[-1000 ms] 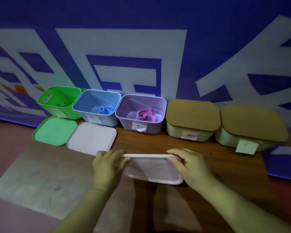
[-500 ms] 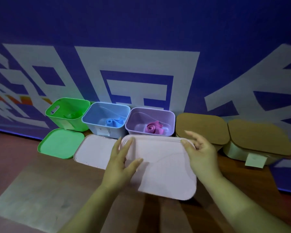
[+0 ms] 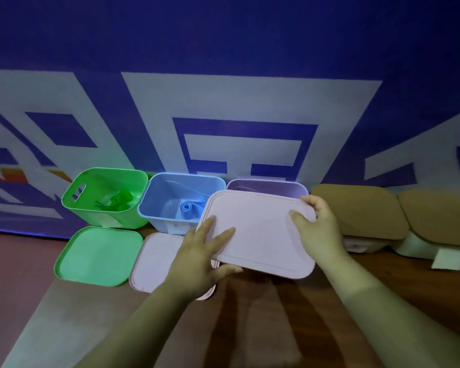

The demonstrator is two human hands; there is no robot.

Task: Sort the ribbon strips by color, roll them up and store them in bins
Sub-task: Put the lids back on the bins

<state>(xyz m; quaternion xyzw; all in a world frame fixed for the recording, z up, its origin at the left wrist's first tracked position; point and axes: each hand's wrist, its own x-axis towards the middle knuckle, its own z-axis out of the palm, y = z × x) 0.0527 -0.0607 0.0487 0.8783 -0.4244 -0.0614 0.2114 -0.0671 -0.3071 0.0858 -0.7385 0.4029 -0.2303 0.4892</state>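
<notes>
Both my hands hold a pale pink lid (image 3: pixel 258 235) over the purple bin (image 3: pixel 266 185), covering most of it; the pink ribbon inside is hidden. My left hand (image 3: pixel 202 256) grips the lid's near left corner, fingers on top and thumb beneath. The lid's right edge sits in the grip of my right hand (image 3: pixel 316 224). The blue bin (image 3: pixel 165 197) holds a rolled blue ribbon (image 3: pixel 187 208). A green ribbon (image 3: pixel 117 201) lies in the green bin (image 3: pixel 91 203).
A green lid (image 3: pixel 98 254) and a second pale pink lid (image 3: pixel 157 258) lie on the wooden table (image 3: pixel 290 314) before the open bins. Two cream bins with tan lids (image 3: pixel 361 211) (image 3: pixel 441 216) stand at right. A blue banner wall rises behind.
The pink lid went up off the table, away from me, and now sits tilted over the purple bin. Both hands travelled with it.
</notes>
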